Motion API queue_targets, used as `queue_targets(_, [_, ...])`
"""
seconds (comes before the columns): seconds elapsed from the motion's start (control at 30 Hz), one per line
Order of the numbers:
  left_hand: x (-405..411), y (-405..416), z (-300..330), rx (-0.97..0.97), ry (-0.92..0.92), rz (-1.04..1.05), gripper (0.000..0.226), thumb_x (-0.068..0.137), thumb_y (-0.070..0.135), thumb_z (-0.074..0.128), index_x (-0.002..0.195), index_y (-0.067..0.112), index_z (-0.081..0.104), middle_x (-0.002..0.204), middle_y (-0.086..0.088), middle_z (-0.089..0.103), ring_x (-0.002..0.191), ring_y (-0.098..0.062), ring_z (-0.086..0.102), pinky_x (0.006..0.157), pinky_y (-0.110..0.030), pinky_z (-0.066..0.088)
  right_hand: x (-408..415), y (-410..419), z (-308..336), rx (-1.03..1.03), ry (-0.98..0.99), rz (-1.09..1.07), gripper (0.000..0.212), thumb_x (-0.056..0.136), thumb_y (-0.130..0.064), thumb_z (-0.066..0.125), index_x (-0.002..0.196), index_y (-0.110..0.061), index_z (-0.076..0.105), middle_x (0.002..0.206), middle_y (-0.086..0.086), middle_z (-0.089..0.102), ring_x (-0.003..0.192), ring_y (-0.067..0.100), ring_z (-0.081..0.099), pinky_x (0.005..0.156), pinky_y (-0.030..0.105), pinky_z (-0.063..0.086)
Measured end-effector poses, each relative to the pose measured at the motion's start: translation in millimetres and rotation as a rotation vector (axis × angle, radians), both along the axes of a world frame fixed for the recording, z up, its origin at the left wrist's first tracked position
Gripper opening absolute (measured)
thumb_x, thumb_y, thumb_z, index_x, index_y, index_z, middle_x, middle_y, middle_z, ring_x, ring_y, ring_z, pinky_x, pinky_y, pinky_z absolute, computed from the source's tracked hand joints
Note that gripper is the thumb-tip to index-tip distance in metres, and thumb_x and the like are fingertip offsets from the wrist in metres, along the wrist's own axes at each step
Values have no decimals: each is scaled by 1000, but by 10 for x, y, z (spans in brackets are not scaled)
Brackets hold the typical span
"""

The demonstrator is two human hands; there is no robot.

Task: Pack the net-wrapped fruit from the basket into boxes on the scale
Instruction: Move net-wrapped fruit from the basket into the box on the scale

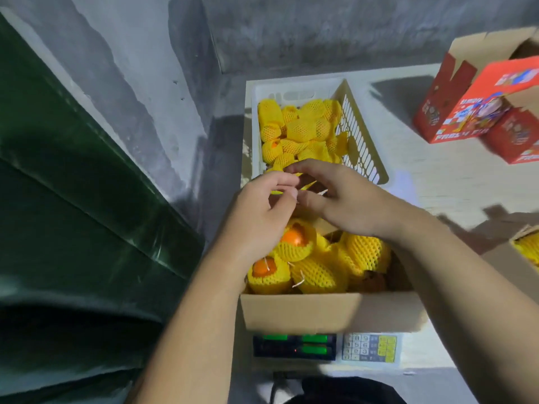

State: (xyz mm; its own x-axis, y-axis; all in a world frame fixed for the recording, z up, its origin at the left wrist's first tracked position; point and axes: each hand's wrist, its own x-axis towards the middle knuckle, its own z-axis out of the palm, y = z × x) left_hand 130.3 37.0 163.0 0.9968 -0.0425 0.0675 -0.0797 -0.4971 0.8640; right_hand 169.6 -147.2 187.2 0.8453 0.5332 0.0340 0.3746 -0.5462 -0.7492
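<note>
A white slotted basket (361, 141) on the table holds several oranges in yellow foam net (300, 129). In front of it an open cardboard box (329, 312) stands on a scale (326, 346) and holds several net-wrapped oranges (315, 272). Both my hands meet over the gap between basket and box. My left hand (262, 211) has curled fingers, and a bit of yellow net (306, 186) shows between the two hands. My right hand (341, 196) reaches in from the right, fingertips at the basket's near fruit. Which hand holds the net I cannot tell.
Red printed fruit boxes (478, 106) stand open at the table's back right. Another cardboard box with netted fruit (528, 246) shows at the right edge. A dark green sheet (73, 199) covers the left side. A grey wall is behind.
</note>
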Motion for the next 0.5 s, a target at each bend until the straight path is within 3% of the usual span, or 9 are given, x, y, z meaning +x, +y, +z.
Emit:
queue_targets(0.1, [607, -125, -72, 166, 43, -53, 24, 105, 32, 59, 127, 38, 68, 117, 24, 68, 105, 5, 63, 88, -19, 54, 605, -351, -132, -211, -18, -65, 66, 101, -30, 63, 158, -29, 31, 126, 4, 68, 105, 23, 69, 93, 44, 54])
queue_targets(0.2, [1347, -205, -275, 405, 87, -130, 27, 104, 29, 58, 129, 30, 69, 124, 14, 68, 108, -3, 61, 96, -29, 53, 1296, -633, -404, -453, 41, -97, 72, 101, -35, 63, 161, -27, 24, 138, 13, 64, 122, 31, 63, 97, 43, 52])
queue_targets(0.3, [2028, -309, -614, 570, 238, -182, 35, 105, 35, 55, 138, 28, 63, 140, 4, 63, 126, -17, 59, 106, -35, 47, 1941, -616, -807, -586, 158, -29, 73, 102, -38, 58, 163, -24, 20, 136, 14, 63, 126, 34, 59, 99, 45, 51])
queue_targets(0.37, [2406, -395, -929, 732, 415, -225, 49, 105, 36, 55, 152, 25, 49, 161, -9, 43, 145, -29, 44, 117, -44, 40, 2257, -477, -1110, -680, 205, 38, 76, 103, -37, 57, 164, -23, 15, 134, 13, 57, 128, 36, 55, 98, 43, 50])
queue_targets(0.4, [2555, -417, -1089, 815, 519, -243, 59, 104, 38, 56, 159, 24, 38, 169, -13, 26, 153, -34, 31, 121, -50, 35, 2378, -399, -1268, -717, 223, 62, 80, 102, -37, 59, 165, -24, 10, 143, 14, 49, 133, 38, 50, 100, 45, 48])
queue_targets(0.5, [2832, -415, -1543, 1000, 712, -233, 89, 100, 47, 61, 167, 31, 6, 174, -8, -7, 160, -40, 3, 125, -61, 23, 2551, -201, -1761, -791, 269, 102, 111, 98, -31, 68, 158, -39, -25, 173, 9, 2, 154, 43, 19, 115, 62, 36])
